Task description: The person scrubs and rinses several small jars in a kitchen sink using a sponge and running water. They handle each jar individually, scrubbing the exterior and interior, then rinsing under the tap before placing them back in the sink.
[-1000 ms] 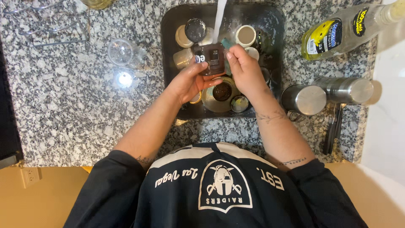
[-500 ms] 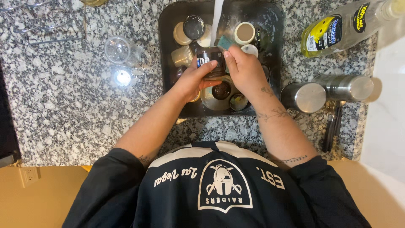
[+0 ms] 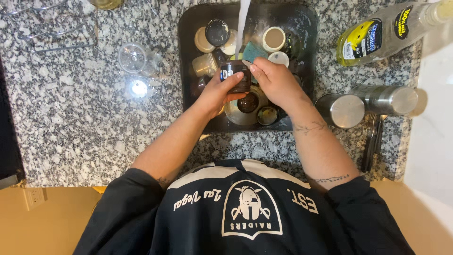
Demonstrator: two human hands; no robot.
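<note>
Over the sink (image 3: pixel 309 28) at upper centre, left hand (image 3: pixel 218 90) has its grip clamped on a dark brown mug (image 3: pixel 237 75), lying sideways, long axis left-right, pale marking on its side. Right hand (image 3: pixel 276 82) presses a teal sponge (image 3: pixel 255 51) to it under the water stream (image 3: pixel 242 21).

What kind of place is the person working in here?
Most likely a home kitchen, at the sink. A dark sink set in a speckled granite counter is full of cups under running water, a dish-soap bottle lies beside it, and the left hand holds a dark mug.
</note>
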